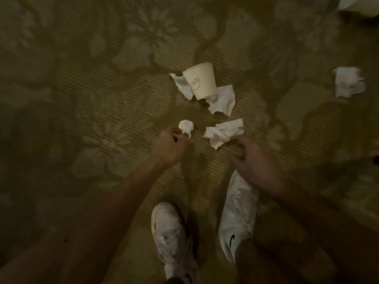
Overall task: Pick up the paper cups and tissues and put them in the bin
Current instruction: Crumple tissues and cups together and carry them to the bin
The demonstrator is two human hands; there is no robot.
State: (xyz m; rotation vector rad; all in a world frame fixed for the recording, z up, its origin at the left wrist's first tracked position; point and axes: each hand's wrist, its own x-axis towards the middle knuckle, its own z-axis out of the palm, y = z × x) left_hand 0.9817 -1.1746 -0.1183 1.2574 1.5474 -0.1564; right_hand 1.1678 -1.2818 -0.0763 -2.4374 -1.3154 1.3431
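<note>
A cream paper cup (202, 80) lies on its side on the patterned carpet, with a crumpled tissue at its left (181, 85) and another at its lower right (223, 101). My left hand (171, 145) pinches a small balled tissue (186, 126) between its fingertips. My right hand (256, 162) reaches low over the carpet, its fingers touching the edge of a flat crumpled tissue (222, 133). A further tissue (348, 82) lies alone at the far right. The bin is not in view.
Both my white sneakers (238, 214) stand on the carpet just below the hands. A pale object (359, 4) shows at the top right corner. The room is dim and the frame is blurred.
</note>
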